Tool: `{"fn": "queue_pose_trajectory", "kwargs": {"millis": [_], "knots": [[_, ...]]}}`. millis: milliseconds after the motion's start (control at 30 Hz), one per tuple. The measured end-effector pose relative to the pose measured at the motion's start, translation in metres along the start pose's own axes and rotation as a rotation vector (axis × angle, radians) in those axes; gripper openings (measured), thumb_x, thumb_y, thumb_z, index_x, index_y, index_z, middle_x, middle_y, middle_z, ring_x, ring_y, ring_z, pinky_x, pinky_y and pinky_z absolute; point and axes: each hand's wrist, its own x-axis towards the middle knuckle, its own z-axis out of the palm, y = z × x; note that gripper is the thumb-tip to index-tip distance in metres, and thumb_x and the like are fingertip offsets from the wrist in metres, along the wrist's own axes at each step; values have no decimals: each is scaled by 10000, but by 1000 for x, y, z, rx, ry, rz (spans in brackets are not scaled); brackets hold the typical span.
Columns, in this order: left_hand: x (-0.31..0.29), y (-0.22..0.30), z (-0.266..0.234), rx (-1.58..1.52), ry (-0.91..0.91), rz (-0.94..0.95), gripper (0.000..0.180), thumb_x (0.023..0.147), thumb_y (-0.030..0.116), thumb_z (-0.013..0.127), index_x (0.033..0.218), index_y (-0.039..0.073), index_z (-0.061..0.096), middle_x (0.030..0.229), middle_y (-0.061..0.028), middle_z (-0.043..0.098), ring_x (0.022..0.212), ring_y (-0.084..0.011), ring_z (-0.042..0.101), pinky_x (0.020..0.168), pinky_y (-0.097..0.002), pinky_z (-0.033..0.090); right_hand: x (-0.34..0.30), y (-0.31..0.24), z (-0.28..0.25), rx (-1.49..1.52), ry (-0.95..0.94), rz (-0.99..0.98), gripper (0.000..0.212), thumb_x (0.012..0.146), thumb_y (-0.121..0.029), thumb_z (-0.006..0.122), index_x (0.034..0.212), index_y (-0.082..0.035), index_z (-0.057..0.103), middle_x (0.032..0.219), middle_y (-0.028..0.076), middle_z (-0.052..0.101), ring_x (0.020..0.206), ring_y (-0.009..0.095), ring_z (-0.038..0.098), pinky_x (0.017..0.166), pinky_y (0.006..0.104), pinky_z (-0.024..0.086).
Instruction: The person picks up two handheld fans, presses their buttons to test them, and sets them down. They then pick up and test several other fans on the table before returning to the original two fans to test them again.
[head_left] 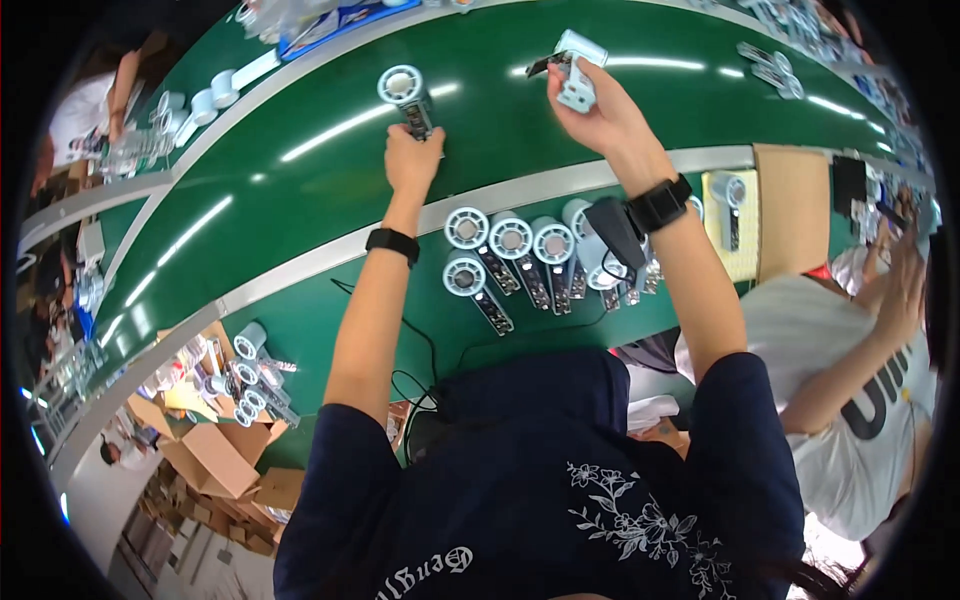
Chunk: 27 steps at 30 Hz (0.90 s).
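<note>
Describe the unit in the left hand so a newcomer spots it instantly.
Beyond the pale rail lies a green work surface. There, the left hand holds the pale round-headed unit. Its ringed face shows plainly, unlike that of the tilted unit in the right hand.

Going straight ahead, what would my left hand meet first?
Past the pale-blue, round-headed device it holds, your left hand would probably meet the long silvery far rail across the glossy green surface; depth is unclear.

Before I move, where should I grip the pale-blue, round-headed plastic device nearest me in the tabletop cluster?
Probably its round head, by the outer rim, coming from your left: matching pale-blue devices lie beyond and to its right, while its slim handle shows dark circuitry best left unpressed.
</note>
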Motion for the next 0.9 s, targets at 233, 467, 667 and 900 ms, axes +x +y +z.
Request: {"fn": "queue_pose_trajectory", "kwargs": {"millis": [233,467,667,900], "knots": [[27,-35,-52,-568,-442,-156,315,768,240,578,950,-6,503,768,-75,589,597,-157,594,526,-296,486,-173,-62,-47,-145,-451,-91,339,968,-211,456,1263,-48,421,1225,190,473,762,174,495,613,277,451],[-101,4,-130,-595,-465,29,203,795,176,552,902,16,490,718,-54,547,519,-112,501,455,-248,415,-295,-59,-92,-109,-968,-268,356,967,-349,430,1157,-50,462,1276,213,440,614,154,469,440,237,381],[-242,42,-130,-806,-700,74,261,802,165,582,982,21,461,726,-63,569,496,-100,496,440,-242,412,-347,0,-121,7,-1053,-475,376,971,-449,358,1072,-93,424,840,115,603,489,101,404,342,233,292],[-310,49,-98,-834,-935,84,207,833,115,570,983,14,470,745,-59,572,518,-99,505,451,-242,413,-397,38,-127,-318,-892,-365,486,940,-545,349,1130,-100,391,563,-22,474,505,67,391,470,236,315]]}}
